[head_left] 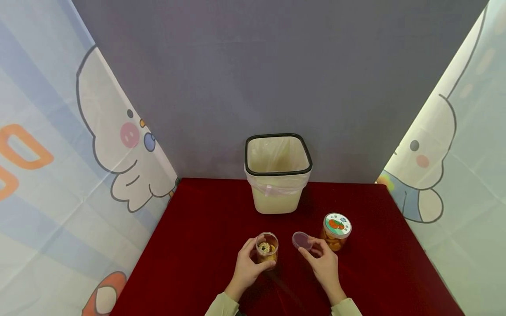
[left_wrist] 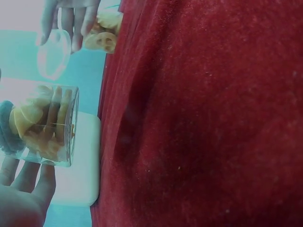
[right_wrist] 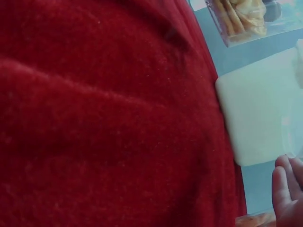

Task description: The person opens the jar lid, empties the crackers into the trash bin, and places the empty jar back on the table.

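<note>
Containing yellow-brown pieces (left_wrist: 45, 124), clear round jar (head_left: 270, 256), uncapped, smooth-walled

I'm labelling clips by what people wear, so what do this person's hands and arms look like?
The left hand and right hand are bare, with no gloves or rings visible. The left sleeve and right sleeve are pale, cream to light green, look plain, and end around the wrists. Only their ends show.
</note>
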Demonstrator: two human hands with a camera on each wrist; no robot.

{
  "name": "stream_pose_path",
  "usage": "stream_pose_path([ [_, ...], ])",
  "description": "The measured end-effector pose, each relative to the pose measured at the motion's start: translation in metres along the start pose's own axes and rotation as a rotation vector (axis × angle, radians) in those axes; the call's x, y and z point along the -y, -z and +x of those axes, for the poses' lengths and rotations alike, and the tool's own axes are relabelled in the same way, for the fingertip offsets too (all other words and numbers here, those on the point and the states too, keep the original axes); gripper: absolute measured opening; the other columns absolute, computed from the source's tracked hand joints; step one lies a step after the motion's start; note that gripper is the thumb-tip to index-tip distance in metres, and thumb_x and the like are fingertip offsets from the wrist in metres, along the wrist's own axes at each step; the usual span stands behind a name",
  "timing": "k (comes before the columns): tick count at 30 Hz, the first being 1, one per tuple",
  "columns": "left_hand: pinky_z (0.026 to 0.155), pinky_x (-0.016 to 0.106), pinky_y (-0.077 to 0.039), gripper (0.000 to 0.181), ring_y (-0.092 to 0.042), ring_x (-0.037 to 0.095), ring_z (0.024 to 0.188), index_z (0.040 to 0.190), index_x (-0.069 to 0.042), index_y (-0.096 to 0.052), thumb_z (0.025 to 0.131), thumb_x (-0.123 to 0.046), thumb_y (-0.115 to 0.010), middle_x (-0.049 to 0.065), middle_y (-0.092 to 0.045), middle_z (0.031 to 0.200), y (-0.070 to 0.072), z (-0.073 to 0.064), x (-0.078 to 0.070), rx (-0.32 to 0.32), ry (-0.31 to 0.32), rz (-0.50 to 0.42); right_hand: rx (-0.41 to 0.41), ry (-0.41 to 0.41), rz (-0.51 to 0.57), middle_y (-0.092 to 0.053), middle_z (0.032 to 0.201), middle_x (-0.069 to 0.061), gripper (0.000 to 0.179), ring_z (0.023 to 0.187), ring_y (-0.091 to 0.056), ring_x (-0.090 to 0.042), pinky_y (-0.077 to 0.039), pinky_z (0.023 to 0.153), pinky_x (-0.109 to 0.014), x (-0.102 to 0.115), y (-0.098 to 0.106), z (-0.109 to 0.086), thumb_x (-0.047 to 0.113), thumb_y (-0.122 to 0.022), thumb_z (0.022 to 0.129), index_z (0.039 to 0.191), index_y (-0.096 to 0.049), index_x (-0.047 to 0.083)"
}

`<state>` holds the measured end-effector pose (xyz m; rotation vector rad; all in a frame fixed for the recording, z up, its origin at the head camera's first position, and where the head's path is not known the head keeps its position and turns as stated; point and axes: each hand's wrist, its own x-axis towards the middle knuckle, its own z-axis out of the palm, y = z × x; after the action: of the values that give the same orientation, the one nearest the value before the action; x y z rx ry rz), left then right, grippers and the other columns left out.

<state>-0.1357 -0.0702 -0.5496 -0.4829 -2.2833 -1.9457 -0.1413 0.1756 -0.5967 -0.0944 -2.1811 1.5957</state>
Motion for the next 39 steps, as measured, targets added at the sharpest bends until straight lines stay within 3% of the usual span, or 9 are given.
stream_pose_path([
  [7, 0.089, 0.038, -0.051, 0.066, -0.058, 0.031, 0.110, 0.132, -0.001, -0.059, 0.074, -0.007, -0.089, 0.013, -0.061, 0.121, -0.001, 0.001, 0.005, 0.006, 0.009, 0.004, -0.006, 0.010, -0.189, -0.074, 0.106, -0.003, 0.036, 0.076, -0.063, -0.012, -0.049, 0.065, -0.020, -0.009, -0.005, 0.007, 0.025, -0.093, 0.070, 0.091, -0.066, 0.013],
  [16, 0.090, 0.039, -0.051, 0.064, -0.058, 0.033, 0.111, 0.130, 0.001, -0.060, 0.074, -0.007, -0.089, 0.014, -0.061, 0.120, -0.002, 0.001, 0.008, 0.025, 0.018, -0.006, 0.075, -0.083, -0.368, -0.072, 0.090, -0.005, 0.036, 0.083, -0.070, -0.024, -0.056, 0.071, -0.037, -0.019, -0.005, 0.004, 0.032, -0.090, 0.075, 0.094, -0.067, 0.011],
  [22, 0.091, 0.037, -0.051, 0.063, -0.059, 0.030, 0.112, 0.130, -0.002, -0.060, 0.074, -0.007, -0.089, 0.009, -0.061, 0.119, -0.003, 0.001, 0.012, 0.025, 0.014, 0.000, 0.147, -0.102, -0.420, -0.072, 0.092, -0.007, 0.039, 0.084, -0.068, -0.028, -0.052, 0.075, -0.046, -0.026, -0.004, 0.004, 0.035, -0.089, 0.075, 0.097, -0.069, 0.010],
  [28, 0.090, 0.035, -0.051, 0.064, -0.060, 0.027, 0.110, 0.131, -0.002, -0.060, 0.074, -0.008, -0.089, 0.009, -0.062, 0.119, -0.006, 0.000, 0.021, 0.020, -0.023, 0.016, 0.168, -0.120, -0.450, -0.071, 0.099, -0.011, 0.036, 0.094, -0.063, -0.036, -0.047, 0.083, -0.054, -0.027, -0.004, 0.002, 0.026, -0.090, 0.073, 0.098, -0.069, 0.010],
  [39, 0.096, 0.032, -0.048, 0.068, -0.058, 0.029, 0.116, 0.134, -0.002, -0.058, 0.073, -0.006, -0.089, 0.011, -0.061, 0.123, -0.006, -0.002, 0.022, 0.045, 0.025, -0.001, 0.169, -0.100, -0.446, -0.068, 0.116, -0.022, 0.035, 0.104, -0.059, -0.042, -0.045, 0.090, -0.055, -0.025, -0.005, 0.000, 0.020, -0.090, 0.073, 0.098, -0.070, 0.006],
])
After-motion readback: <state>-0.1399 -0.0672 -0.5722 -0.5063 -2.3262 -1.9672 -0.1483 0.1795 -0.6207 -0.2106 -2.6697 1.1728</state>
